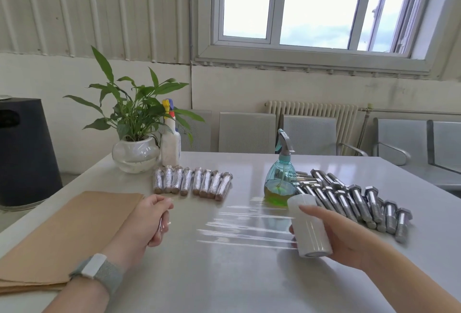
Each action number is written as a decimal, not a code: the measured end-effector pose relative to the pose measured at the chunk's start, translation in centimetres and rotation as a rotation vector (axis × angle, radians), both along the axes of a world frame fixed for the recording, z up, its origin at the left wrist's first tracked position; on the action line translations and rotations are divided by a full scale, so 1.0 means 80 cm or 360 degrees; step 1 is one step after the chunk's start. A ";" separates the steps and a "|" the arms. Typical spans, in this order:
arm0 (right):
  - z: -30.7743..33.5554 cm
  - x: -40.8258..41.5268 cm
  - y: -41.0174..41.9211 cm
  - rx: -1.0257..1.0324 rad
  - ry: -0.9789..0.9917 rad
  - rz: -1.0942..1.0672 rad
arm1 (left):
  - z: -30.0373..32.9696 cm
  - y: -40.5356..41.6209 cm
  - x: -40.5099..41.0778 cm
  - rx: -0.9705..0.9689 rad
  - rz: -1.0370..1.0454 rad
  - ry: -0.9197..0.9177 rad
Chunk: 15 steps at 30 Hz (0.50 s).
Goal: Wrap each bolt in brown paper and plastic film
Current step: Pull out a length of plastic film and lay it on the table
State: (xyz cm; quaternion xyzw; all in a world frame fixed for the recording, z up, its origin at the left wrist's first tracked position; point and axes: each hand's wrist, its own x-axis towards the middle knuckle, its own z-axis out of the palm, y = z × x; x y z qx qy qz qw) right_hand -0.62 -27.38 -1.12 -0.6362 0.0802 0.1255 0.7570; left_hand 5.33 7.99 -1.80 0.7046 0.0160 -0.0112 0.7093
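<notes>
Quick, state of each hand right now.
Left hand: closed, gripping the free end of the clear plastic film.
Right hand: closed around the white cylindrical roll of plastic film.

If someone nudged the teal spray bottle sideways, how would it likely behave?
The teal spray bottle would probably slide rather than tip: its body is squat and bulbous, with yellow-green liquid low down. The glossy table likely offers little grip. Its trigger head adds some height, so a high push might rock it.

paper stack (67, 233) left, wrapped bolts (192, 183) behind, bare bolts (354, 200) right
</notes>
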 end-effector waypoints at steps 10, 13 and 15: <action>0.007 -0.010 -0.014 -0.0337 0.0012 0.0004 | -0.031 0.033 -0.006 0.1409 0.0181 -0.0285; 0.008 -0.013 -0.009 -0.0628 0.0000 -0.0125 | -0.041 0.027 -0.011 0.1887 0.0214 -0.0438; 0.006 -0.011 -0.010 -0.0946 -0.0021 -0.0290 | -0.045 0.019 -0.017 0.2156 0.0224 -0.0485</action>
